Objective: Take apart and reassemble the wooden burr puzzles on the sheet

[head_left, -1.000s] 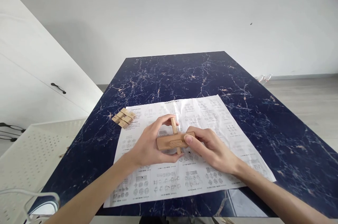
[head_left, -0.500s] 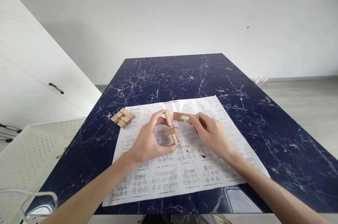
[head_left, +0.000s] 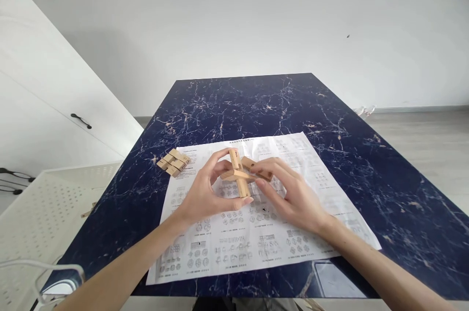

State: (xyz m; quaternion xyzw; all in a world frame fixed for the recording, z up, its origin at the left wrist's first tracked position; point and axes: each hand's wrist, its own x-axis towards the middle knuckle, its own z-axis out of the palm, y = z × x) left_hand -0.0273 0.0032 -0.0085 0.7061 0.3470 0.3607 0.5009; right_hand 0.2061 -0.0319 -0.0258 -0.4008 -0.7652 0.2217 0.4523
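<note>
My left hand [head_left: 205, 191] grips a wooden puzzle piece [head_left: 235, 158] by its two ends, between thumb and fingers. A second wooden piece, a crosspiece [head_left: 234, 175], passes through its middle, sticking out to both sides. My right hand [head_left: 289, 194] has its thumb and fingertip closed at the right end of this crosspiece. Partly covered by the right fingers is a notched wooden piece [head_left: 248, 163], just beyond the joined pair; whether it is held or lies on the paper I cannot tell. Beneath both hands spreads a printed sheet [head_left: 234, 247] of small puzzle diagrams.
Several wooden pieces lie grouped as a block [head_left: 174, 162] at the sheet's upper left corner. The dark blue marbled table [head_left: 242, 106] reaches back towards the wall. A flat rectangular object [head_left: 339, 279] lies at the front edge. A white cable [head_left: 44, 267] loops at lower left.
The right hand has moved left to the crosspiece, and the notched piece now sits close behind the joined pair. The left hand has turned the pair, showing the crosspiece more broadly.
</note>
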